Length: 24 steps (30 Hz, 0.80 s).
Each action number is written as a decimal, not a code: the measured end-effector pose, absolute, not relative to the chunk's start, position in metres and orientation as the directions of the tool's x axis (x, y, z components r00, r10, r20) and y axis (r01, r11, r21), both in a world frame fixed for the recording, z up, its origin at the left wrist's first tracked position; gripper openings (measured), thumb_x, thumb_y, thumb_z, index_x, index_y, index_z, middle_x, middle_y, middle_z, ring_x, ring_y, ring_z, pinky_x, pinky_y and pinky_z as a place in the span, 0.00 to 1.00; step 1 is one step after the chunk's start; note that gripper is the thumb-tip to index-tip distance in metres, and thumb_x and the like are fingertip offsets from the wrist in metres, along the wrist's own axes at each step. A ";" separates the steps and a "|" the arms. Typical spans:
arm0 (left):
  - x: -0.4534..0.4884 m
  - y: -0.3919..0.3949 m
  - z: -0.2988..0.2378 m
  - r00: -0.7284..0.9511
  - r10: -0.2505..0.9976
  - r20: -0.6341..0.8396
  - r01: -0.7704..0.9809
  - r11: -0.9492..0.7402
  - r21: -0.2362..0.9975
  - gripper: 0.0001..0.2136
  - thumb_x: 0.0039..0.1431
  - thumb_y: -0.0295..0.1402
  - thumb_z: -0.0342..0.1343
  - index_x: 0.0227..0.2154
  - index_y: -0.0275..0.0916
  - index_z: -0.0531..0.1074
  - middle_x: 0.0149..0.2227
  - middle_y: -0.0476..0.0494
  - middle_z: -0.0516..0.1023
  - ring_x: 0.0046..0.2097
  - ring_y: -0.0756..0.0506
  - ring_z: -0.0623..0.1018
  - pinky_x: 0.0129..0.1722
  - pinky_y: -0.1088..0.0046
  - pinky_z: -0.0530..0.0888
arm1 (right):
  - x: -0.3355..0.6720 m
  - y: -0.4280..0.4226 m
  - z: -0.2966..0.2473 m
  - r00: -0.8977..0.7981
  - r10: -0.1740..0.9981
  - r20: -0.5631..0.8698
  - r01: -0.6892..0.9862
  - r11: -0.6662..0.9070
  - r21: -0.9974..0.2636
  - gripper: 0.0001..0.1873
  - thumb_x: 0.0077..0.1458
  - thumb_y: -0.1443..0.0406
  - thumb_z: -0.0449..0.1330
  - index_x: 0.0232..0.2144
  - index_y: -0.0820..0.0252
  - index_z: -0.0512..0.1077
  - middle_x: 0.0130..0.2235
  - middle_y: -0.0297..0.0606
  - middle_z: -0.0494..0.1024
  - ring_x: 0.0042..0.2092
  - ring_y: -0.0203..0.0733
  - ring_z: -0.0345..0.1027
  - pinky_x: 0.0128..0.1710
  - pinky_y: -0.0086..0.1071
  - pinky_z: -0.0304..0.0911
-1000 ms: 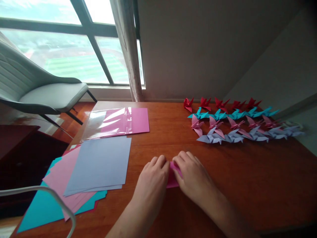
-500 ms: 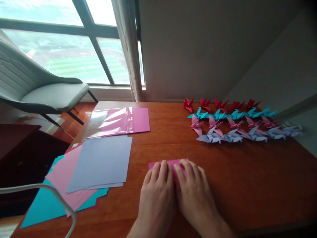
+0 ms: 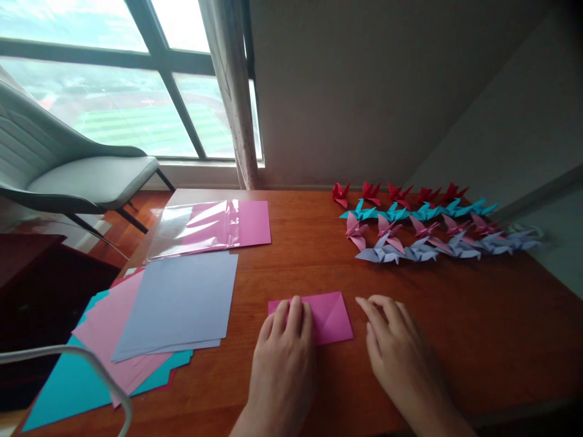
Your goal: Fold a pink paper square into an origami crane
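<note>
A: Start at far left. What stands there?

B: Pale padded chair (image 3: 91,179), beyond the table (image 3: 300,261). Lower down, a white cord (image 3: 82,349) arcs across the near left corner.

A: Paper stock?

B: Fanned stack under the cord: turquoise sheets (image 3: 68,382) at the bottom left, pink sheets (image 3: 107,321) over them, lavender sheets (image 3: 177,303) on top. Behind these, a clear plastic sleeve (image 3: 195,227), magenta sheets (image 3: 255,223) showing at its right end.

A: Next, the left hand (image 3: 285,346)?

B: Fingers close together, laid over the left part of a folded magenta paper (image 3: 332,318). Thumb hidden; cannot tell whether that grip pinches or only presses.

A: Position of the paper?

B: Flat on the table, near side, right of the lavender sheets. Oblong; slanting crease lines at its right end.

A: Right hand (image 3: 396,349)?

B: Just beside the paper's right edge, apart from it. Fingers loosely bent, grip partly open, nothing in it.

A: Far right?

B: Folded paper birds, four rows, back to front: red birds (image 3: 340,195), turquoise birds (image 3: 395,213), pink birds (image 3: 356,230), lavender birds (image 3: 385,252).
</note>
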State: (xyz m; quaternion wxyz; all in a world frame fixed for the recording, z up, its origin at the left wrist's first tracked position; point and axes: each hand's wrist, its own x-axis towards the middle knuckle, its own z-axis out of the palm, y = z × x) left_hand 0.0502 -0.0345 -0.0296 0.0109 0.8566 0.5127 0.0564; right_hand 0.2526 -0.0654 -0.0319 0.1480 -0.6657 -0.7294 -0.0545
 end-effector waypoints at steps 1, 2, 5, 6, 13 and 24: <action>0.050 -0.035 -0.031 0.466 0.880 0.092 0.878 -0.472 0.077 0.21 0.58 0.24 0.53 0.56 0.34 0.73 0.60 0.34 0.73 0.59 0.33 0.73 0.57 0.55 0.74 | 0.243 -0.060 -0.030 -0.095 0.949 0.302 0.973 0.152 -0.173 0.20 0.62 0.74 0.51 0.55 0.60 0.68 0.47 0.48 0.74 0.48 0.52 0.68 0.48 0.46 0.66; 0.050 -0.035 -0.032 0.465 0.880 0.095 0.878 -0.472 0.080 0.22 0.59 0.24 0.53 0.56 0.34 0.73 0.61 0.34 0.73 0.59 0.34 0.73 0.57 0.55 0.73 | 0.232 -0.055 -0.030 -0.127 0.943 0.309 0.956 0.200 -0.217 0.20 0.62 0.75 0.51 0.55 0.60 0.69 0.47 0.47 0.74 0.48 0.50 0.68 0.48 0.45 0.66; 0.050 -0.036 -0.034 0.473 0.877 0.083 0.873 -0.479 0.095 0.22 0.60 0.26 0.54 0.58 0.36 0.71 0.62 0.35 0.72 0.60 0.34 0.72 0.58 0.54 0.72 | 0.203 -0.042 -0.032 -0.184 0.932 0.312 0.923 0.273 -0.271 0.18 0.63 0.74 0.53 0.53 0.59 0.71 0.46 0.45 0.74 0.45 0.48 0.68 0.45 0.42 0.67; 0.051 -0.036 -0.034 0.477 0.876 0.077 0.870 -0.482 0.102 0.22 0.60 0.26 0.54 0.59 0.36 0.70 0.62 0.35 0.71 0.60 0.34 0.71 0.59 0.53 0.71 | 0.197 -0.040 -0.035 -0.172 0.934 0.313 0.928 0.260 -0.266 0.17 0.63 0.73 0.55 0.52 0.58 0.72 0.45 0.44 0.74 0.44 0.49 0.67 0.44 0.42 0.67; 0.042 -0.035 -0.024 0.484 0.867 0.120 0.865 -0.494 0.081 0.24 0.59 0.23 0.51 0.59 0.37 0.70 0.60 0.37 0.74 0.60 0.37 0.72 0.57 0.57 0.72 | 0.195 -0.041 -0.046 -0.163 0.923 0.348 0.956 0.236 -0.176 0.18 0.62 0.73 0.57 0.52 0.55 0.74 0.46 0.44 0.75 0.44 0.49 0.67 0.41 0.41 0.64; -0.019 -0.040 -0.017 0.418 0.877 0.239 0.909 -0.404 -0.106 0.28 0.59 0.15 0.43 0.59 0.39 0.71 0.63 0.41 0.72 0.58 0.39 0.74 0.50 0.59 0.73 | 0.193 -0.041 -0.045 -0.143 0.931 0.337 0.959 0.215 -0.187 0.20 0.61 0.73 0.59 0.54 0.54 0.73 0.46 0.44 0.74 0.44 0.49 0.66 0.42 0.41 0.63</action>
